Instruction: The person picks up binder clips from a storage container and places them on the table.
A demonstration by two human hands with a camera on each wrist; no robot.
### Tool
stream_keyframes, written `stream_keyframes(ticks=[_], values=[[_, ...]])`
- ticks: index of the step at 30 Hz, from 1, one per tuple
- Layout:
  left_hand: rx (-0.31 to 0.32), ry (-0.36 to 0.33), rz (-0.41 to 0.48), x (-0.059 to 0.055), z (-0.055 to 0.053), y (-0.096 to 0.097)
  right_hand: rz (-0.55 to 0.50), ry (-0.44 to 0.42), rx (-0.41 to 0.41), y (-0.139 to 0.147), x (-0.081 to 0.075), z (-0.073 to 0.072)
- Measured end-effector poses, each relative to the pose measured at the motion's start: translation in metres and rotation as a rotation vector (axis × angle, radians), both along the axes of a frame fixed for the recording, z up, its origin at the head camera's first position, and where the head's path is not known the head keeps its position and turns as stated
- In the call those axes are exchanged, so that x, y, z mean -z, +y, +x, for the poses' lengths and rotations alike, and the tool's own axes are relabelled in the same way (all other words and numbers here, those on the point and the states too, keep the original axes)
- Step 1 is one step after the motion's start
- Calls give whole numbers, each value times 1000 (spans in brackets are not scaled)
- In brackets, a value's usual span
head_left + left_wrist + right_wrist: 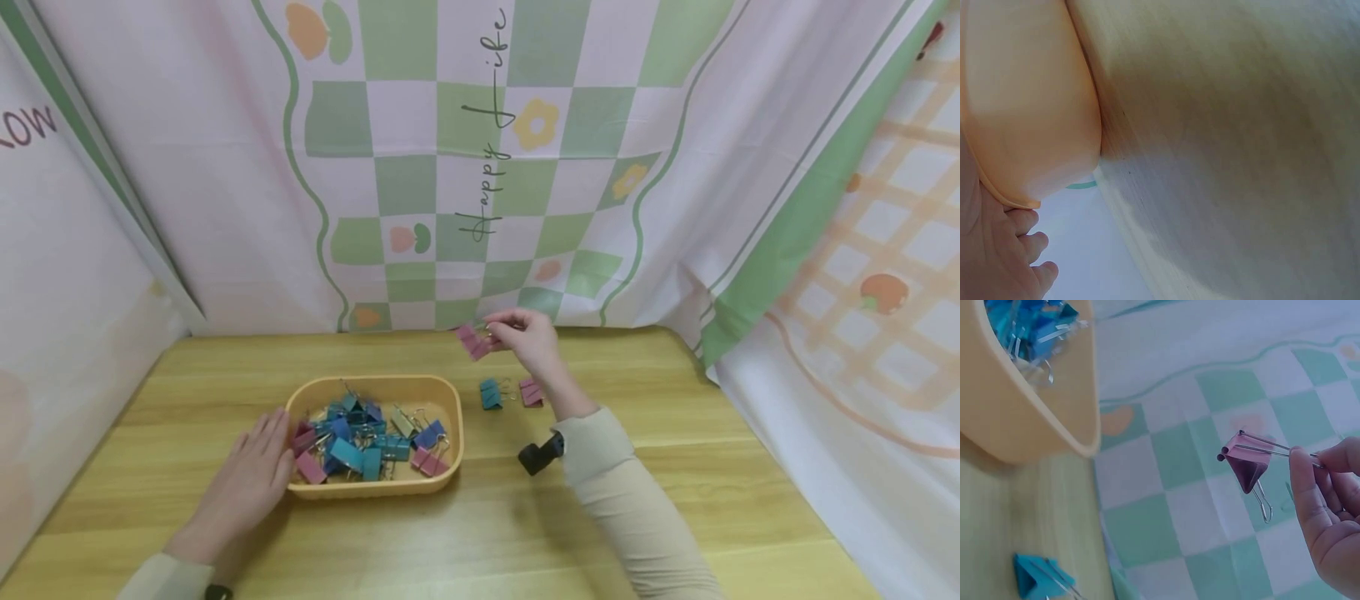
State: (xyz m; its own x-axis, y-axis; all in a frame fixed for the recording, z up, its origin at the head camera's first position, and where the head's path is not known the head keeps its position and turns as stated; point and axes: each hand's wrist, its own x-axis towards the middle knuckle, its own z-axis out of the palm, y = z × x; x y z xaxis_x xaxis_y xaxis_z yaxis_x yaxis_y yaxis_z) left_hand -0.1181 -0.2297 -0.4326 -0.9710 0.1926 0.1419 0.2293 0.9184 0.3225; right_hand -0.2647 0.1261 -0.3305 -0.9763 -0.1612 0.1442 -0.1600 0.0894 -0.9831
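In the head view, my right hand (pixel 528 340) is raised above the back of the table and pinches a pink binder clip (pixel 472 342) by a wire handle. The right wrist view shows that pink clip (pixel 1249 459) hanging off my thumb and fingertips, its other handle loose. My left hand (pixel 258 467) rests against the left rim of a yellow plastic basket (pixel 375 490), fingers straight. Inside the basket lie several blue, teal, pink and olive binder clips (pixel 348 454). A teal binder clip (pixel 491 394) and another pink binder clip (pixel 532 392) lie on the table right of the basket.
The wooden table (pixel 420 550) ends at the back against a hanging checked curtain (pixel 480 167). More cloth hangs at the left and right sides. A black strap piece (pixel 542 454) sticks out at my right sleeve.
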Motion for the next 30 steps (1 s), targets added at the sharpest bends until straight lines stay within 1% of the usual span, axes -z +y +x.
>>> stream_keyframes(ticks=[5, 9, 14, 24, 30], values=[[0, 6, -2, 0, 1, 1, -10, 10, 39, 22, -3, -5], [-1, 17, -6, -1, 0, 1, -54, 17, 56, 40, -1, -9], [-1, 26, -6, 0, 0, 1, -98, 12, 108, 60, 2, -14], [0, 29, -8, 0, 0, 1, -95, -51, 250, 97, 22, -20], [1, 33, -6, 0, 0, 0, -60, -113, 320, 116, 36, -21]])
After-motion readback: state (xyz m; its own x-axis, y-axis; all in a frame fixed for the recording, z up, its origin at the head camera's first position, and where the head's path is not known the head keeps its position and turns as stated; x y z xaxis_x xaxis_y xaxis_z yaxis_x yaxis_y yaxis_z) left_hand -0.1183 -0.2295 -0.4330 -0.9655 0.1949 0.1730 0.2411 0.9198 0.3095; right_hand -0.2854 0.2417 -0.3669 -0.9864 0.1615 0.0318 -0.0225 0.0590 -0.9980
